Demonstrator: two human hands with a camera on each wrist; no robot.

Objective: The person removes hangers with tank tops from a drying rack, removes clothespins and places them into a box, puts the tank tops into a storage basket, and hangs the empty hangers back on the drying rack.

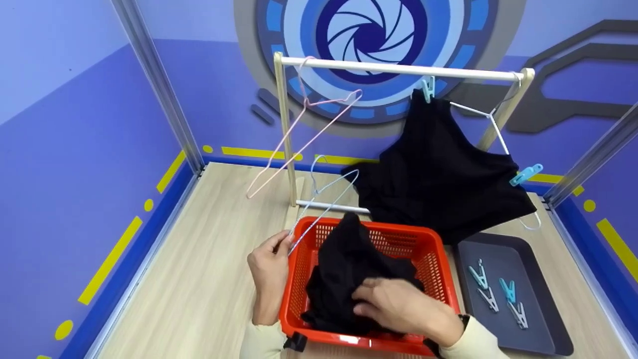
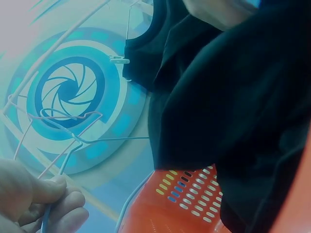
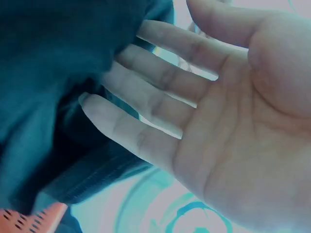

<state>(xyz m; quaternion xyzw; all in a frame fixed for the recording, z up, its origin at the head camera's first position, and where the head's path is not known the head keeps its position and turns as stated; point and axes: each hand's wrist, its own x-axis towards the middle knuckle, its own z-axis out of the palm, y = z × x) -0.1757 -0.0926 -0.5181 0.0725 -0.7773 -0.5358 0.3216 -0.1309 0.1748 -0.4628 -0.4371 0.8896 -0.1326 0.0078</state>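
My left hand (image 1: pixel 271 267) pinches one end of a light blue wire hanger (image 1: pixel 315 192) at the left rim of the red basket (image 1: pixel 445 269). In the left wrist view, thumb and fingers of that hand (image 2: pixel 43 199) close round the hanger's wire (image 2: pixel 73 148). A crumpled black garment (image 1: pixel 344 259) lies in the basket, one part raised above the far rim. Over its right side reaches my right hand (image 1: pixel 398 304). The right wrist view shows this hand (image 3: pixel 209 107) palm visible, fingers extended and spread, fingertips at the black cloth (image 3: pixel 39 97).
Behind the basket stands a rack with a white bar (image 1: pixel 379 66). A pink hanger (image 1: pixel 307 103) hangs at its left. A black sleeveless top (image 1: pixel 438 164) hangs at right with blue clothespins (image 1: pixel 526 174). A dark tray (image 1: pixel 538 304) holds several clothespins (image 1: pixel 507 290).
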